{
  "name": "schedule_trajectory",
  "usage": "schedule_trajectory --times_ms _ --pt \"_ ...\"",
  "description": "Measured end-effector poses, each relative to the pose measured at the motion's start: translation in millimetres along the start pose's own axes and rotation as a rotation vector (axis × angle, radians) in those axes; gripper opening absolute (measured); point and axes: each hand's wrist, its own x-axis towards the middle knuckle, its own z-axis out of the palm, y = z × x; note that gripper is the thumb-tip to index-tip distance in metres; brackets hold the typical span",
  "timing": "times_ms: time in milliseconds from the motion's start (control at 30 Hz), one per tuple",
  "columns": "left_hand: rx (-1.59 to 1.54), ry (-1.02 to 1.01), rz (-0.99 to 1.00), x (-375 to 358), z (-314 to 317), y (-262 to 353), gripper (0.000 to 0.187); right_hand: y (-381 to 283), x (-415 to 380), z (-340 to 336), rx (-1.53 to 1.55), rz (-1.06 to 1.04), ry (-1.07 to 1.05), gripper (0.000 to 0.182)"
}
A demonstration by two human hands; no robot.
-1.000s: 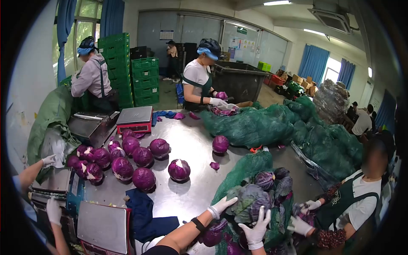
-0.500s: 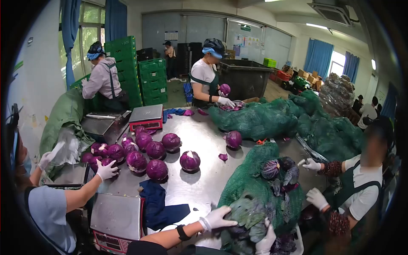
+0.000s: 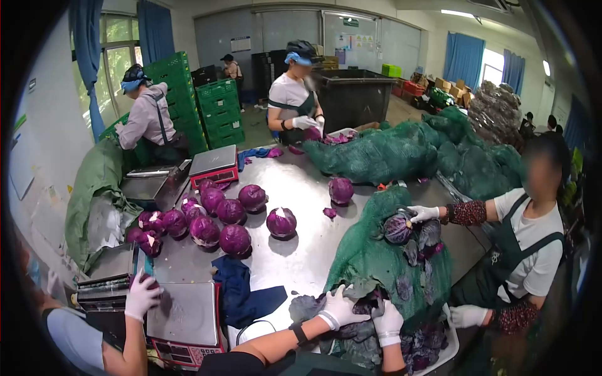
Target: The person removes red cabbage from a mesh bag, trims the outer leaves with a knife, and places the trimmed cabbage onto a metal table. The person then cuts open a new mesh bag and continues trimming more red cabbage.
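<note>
My left hand (image 3: 343,310), in a white glove, has its fingers curled over the left side of a red cabbage (image 3: 362,289) with loose green-grey outer leaves. Opposite it, my gloved right hand (image 3: 388,321) grips the same cabbage from the right; its underside is hidden. This cabbage sits at the near end of a green mesh bag (image 3: 351,244). Below my hands, loose dark leaves (image 3: 357,351) are piled beside a white bin (image 3: 449,354). More unpeeled cabbages, one of them a veined purple head (image 3: 397,229), lie on the mesh.
Peeled purple cabbages (image 3: 235,239) stand on the steel table (image 3: 301,257). A scale (image 3: 182,313) and dark blue cloth (image 3: 241,291) lie to my left. Full mesh bags (image 3: 376,156) line the far right. Co-workers stand left, right and across; the right co-worker's glove (image 3: 425,214) touches the veined head.
My hands have moved up and closer together on the cabbage, bending its leaves. The right co-worker has reached to the veined head; the left co-worker's hand now holds a cabbage near the scale.
</note>
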Motion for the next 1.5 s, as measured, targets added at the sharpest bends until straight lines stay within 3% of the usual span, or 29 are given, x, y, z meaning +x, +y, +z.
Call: schedule_trajectory --times_ms 167,267,333,367,400,467,500,533,600,667,733,767,800,867,933,1000,1067,1133,1167,1200,1267,1300,1367,1400,1467,1500 --pt "-0.054 0.002 -0.017 -8 6 -6 0.085 21 35 10 -0.056 0.215 -0.081 0.006" --pt "-0.154 0.001 0.051 -22 7 -24 0.093 65 16 48 -0.159 0.262 -0.208 0.016" --pt "-0.596 0.233 0.136 -38 35 -65 0.099 66 8 52 -0.142 0.26 -0.263 0.021" --pt "-0.856 0.224 0.159 -53 34 -77 0.095 71 0 56 -0.107 0.208 -0.232 0.023" --pt "-0.852 0.128 0.191 -63 69 -113 0.095 75 -5 53 -0.102 0.224 -0.243 0.023" --pt "-0.651 0.078 0.327 -88 21 -115 0.093 92 -13 36 -0.104 0.136 -0.194 0.022" --pt "-0.677 0.032 0.2 -97 16 -118 0.092 105 -11 30 -0.126 0.119 -0.191 0.023" --pt "-0.701 -0.028 0.067 -107 11 -114 0.092 95 -8 3 -0.139 0.174 -0.258 0.029" --pt "-0.881 0.044 -0.154 -116 28 -117 0.085 98 -11 -39 -0.122 0.103 -0.279 0.093" --pt "-0.8 0.005 -0.217 -111 -1 -86 0.078 82 -9 -77 0.009 -0.006 -0.162 0.092" --pt "-0.978 -0.09 -0.215 -103 19 -85 0.073 54 -9 -109 0.34 0.184 -0.153 0.084" --pt "-1.158 -0.15 -0.225 -98 25 -82 0.067 47 -14 -105 0.592 0.272 -0.04 0.073" --pt "-1.157 -0.177 -0.216 -96 28 -79 0.067 38 -21 -102 0.597 0.265 0.018 0.053" --pt "-1.174 -0.264 -0.231 -90 22 -72 0.059 11 -46 -85 1.031 0.704 -0.184 0.034" --pt "-1.178 -0.36 -0.199 -83 -8 -51 0.059 -13 -79 -65 1.296 0.83 -0.361 0.025" --pt "-1.142 -0.275 -0.248 -84 -9 -43 0.059 -28 -119 -42 1.32 0.747 -0.366 0.031" --pt "-1.122 -0.262 -0.233 -82 -2 -49 0.062 -36 -139 -41 1.27 0.667 -0.414 0.031" --pt "-0.898 -0.296 -0.137 -79 11 -61 0.065 -25 -131 -49 1.109 0.626 -0.529 0.037" --pt "-0.872 -0.435 -0.195 -71 -23 -37 0.072 -19 -120 -39 0.992 0.398 -0.361 0.043" --pt "-0.875 -0.437 -0.188 -69 -16 -38 0.072 -12 -105 -28 0.862 0.17 -0.194 0.05" --pt "-0.209 0.012 0.449 -64 3 -42 0.086 -38 -55 -55 0.468 -0.047 -0.096 0.061" --pt "-0.244 0.003 0.516 -65 4 -35 0.09 -44 -46 -45 0.427 -0.051 -0.18 0.062" --pt "-0.408 -0.121 0.455 -65 23 -45 0.095 -39 -28 -23 0.347 -0.106 -0.37 0.058" --pt "-0.424 -0.124 0.423 -62 23 -50 0.096 -37 -20 -18 0.376 -0.053 -0.341 0.044" --pt "-0.16 -0.1 0.347 -62 -4 -44 0.095 -21 -5 5 0.307 0.03 -0.125 0.03" --pt "-0.163 -0.018 0.397 -61 -2 -46 0.096 -8 2 15 0.215 0.107 -0.114 0.027"
